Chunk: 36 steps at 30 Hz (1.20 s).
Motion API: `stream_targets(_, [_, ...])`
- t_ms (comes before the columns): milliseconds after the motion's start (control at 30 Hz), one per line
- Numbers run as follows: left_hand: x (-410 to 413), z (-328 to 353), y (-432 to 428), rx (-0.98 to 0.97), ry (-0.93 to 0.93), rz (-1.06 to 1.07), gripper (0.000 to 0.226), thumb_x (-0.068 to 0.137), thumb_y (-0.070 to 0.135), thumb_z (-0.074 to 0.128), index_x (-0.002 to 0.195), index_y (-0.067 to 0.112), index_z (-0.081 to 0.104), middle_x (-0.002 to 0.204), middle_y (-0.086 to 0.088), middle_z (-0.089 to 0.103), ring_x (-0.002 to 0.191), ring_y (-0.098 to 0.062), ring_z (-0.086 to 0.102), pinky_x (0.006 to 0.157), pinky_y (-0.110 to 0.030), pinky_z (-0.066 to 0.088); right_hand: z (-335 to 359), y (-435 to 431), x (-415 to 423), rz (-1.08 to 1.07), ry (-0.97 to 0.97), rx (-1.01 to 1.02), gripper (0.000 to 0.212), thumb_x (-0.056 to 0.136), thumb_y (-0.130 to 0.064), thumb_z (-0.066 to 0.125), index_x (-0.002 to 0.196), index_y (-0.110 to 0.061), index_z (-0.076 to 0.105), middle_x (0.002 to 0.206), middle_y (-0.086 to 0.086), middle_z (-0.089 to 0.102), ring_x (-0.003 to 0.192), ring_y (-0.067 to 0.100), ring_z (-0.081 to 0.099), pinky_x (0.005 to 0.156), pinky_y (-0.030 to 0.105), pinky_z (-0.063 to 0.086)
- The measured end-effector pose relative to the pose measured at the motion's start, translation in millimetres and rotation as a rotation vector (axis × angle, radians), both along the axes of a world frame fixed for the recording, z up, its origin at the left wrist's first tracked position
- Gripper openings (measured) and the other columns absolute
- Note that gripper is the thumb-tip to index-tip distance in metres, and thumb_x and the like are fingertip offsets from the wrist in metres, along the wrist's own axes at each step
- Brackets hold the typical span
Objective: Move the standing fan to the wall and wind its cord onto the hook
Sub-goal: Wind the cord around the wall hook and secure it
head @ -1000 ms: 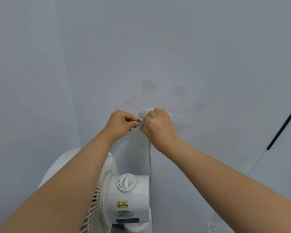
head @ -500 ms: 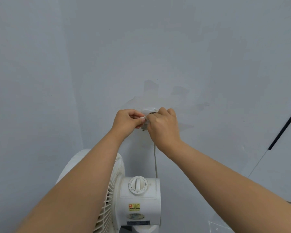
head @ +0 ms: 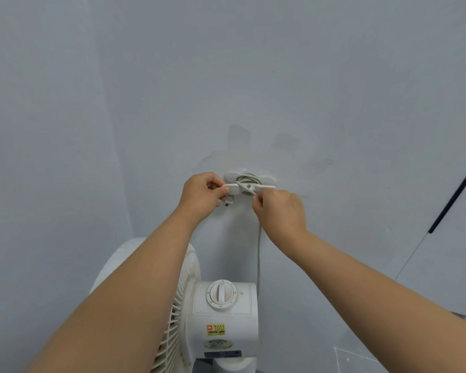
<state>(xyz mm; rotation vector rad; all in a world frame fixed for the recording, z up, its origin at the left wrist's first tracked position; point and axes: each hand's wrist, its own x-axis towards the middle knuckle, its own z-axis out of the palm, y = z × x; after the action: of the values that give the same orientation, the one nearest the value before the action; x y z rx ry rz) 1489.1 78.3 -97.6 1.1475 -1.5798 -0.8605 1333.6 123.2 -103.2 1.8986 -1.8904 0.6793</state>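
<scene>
The left arm reaches up from the lower left. The left hand [head: 202, 195] has its fingers curled and pinches what seems to be the white plug [head: 228, 201], just under the left wing of the white plastic cord hook [head: 249, 185] on the pale grey wall [head: 145, 103]. The thin grey-white cord [head: 258, 251] is wound in some turns around the middle of the hook, and one length hangs straight down behind the white standing fan [head: 223, 319]. The fan stands close to the wall below the hands, with its round dial [head: 221, 292] on top. The right hand [head: 280, 211], with the wrist bent down, pinches the cord just below the hook with closed fingertips.
</scene>
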Motion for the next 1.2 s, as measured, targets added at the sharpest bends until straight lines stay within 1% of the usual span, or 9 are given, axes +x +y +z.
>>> stream_targets(67, [-1, -1, 0, -0.020, -0.028, -0.006, 0.025, 0.084, 0.001, 0.063, 0.068, 0.019, 0.057, 0.069, -0.002, 0.061, 0.064, -0.014, 0.061, 0.057, -0.023, 0.051, -1, 6, 4, 0.057, -0.197, 0.062, 0.030, 0.092, -0.018, 0.044, 0.062, -0.018, 0.046, 0.061, 0.003, 0.051, 0.061, 0.026, 0.044, 0.054, 0.031, 0.029])
stream_targets(167, [1, -2, -1, -0.056, -0.066, -0.018, 0.024, 0.083, 0.003, 0.064, 0.070, 0.022, 0.057, 0.072, 0.003, 0.061, 0.066, -0.011, 0.056, 0.066, -0.025, 0.049, -5, 7, 8, 0.120, -0.582, 0.177, 0.024, 0.087, -0.015, 0.051, 0.067, -0.007, 0.061, 0.067, 0.007, 0.069, 0.055, 0.025, 0.059, 0.056, 0.035, 0.050])
stream_targets(333, [-5, -2, 2, -0.083, -0.045, -0.038, 0.010, 0.084, 0.007, 0.065, 0.084, 0.017, 0.066, 0.072, 0.010, 0.060, 0.064, -0.004, 0.053, 0.068, -0.020, 0.045, -18, 10, -3, 0.206, -0.913, 0.475, 0.026, 0.091, -0.016, 0.055, 0.067, -0.007, 0.062, 0.065, 0.004, 0.069, 0.039, 0.010, 0.052, 0.041, 0.021, 0.041])
stream_targets(567, [-6, -1, 1, -0.064, -0.050, 0.013, 0.010, 0.083, 0.012, 0.067, 0.076, 0.019, 0.067, 0.071, 0.006, 0.062, 0.075, -0.017, 0.058, 0.083, -0.044, 0.054, -23, 3, -12, 0.149, -0.807, 0.495, 0.025, 0.091, -0.013, 0.055, 0.066, -0.010, 0.054, 0.063, 0.004, 0.066, 0.037, 0.010, 0.053, 0.035, 0.014, 0.037])
stream_targets(700, [-8, -1, 2, -0.052, -0.051, 0.012, 0.016, 0.084, 0.012, 0.066, 0.075, 0.024, 0.066, 0.072, 0.005, 0.062, 0.079, -0.018, 0.059, 0.085, -0.048, 0.053, -31, 2, -5, 0.154, -0.790, 0.619, 0.029, 0.093, -0.008, 0.047, 0.064, -0.012, 0.045, 0.068, 0.007, 0.065, 0.042, 0.016, 0.055, 0.041, 0.021, 0.041])
stream_targets(800, [-10, -2, 3, -0.058, -0.075, 0.030, 0.009, 0.085, 0.014, 0.064, 0.079, 0.020, 0.066, 0.074, 0.002, 0.062, 0.078, -0.019, 0.059, 0.084, -0.047, 0.054, -31, 6, -4, 0.183, -0.787, 0.633, 0.029, 0.094, -0.013, 0.048, 0.065, -0.012, 0.046, 0.071, 0.009, 0.066, 0.046, 0.016, 0.057, 0.045, 0.024, 0.043])
stream_targets(967, [-11, -1, 6, -0.055, -0.092, 0.043, 0.015, 0.088, 0.010, 0.055, 0.080, 0.019, 0.065, 0.085, -0.005, 0.067, 0.089, -0.026, 0.064, 0.084, -0.047, 0.054, -22, 13, -11, 0.164, -0.609, 0.437, 0.027, 0.089, -0.030, 0.059, 0.070, -0.013, 0.058, 0.073, 0.006, 0.070, 0.056, 0.018, 0.060, 0.061, 0.029, 0.050])
stream_targets(1067, [-14, -1, 7, -0.084, -0.152, 0.071, 0.016, 0.088, 0.009, 0.053, 0.080, 0.019, 0.063, 0.079, -0.001, 0.064, 0.080, -0.024, 0.059, 0.077, -0.037, 0.052, -17, 16, -7, 0.137, -0.511, 0.352, 0.024, 0.087, -0.031, 0.059, 0.070, -0.014, 0.061, 0.075, 0.007, 0.070, 0.072, 0.024, 0.063, 0.069, 0.032, 0.051])
stream_targets(1200, [-13, 1, 9, -0.161, -0.311, 0.087, 0.015, 0.090, 0.010, 0.050, 0.083, 0.021, 0.059, 0.072, 0.006, 0.058, 0.069, -0.017, 0.051, 0.066, -0.025, 0.038, -5, 19, 7, 0.169, -0.470, 0.288, 0.025, 0.090, -0.028, 0.053, 0.072, -0.013, 0.061, 0.074, 0.007, 0.068, 0.072, 0.025, 0.061, 0.065, 0.030, 0.047])
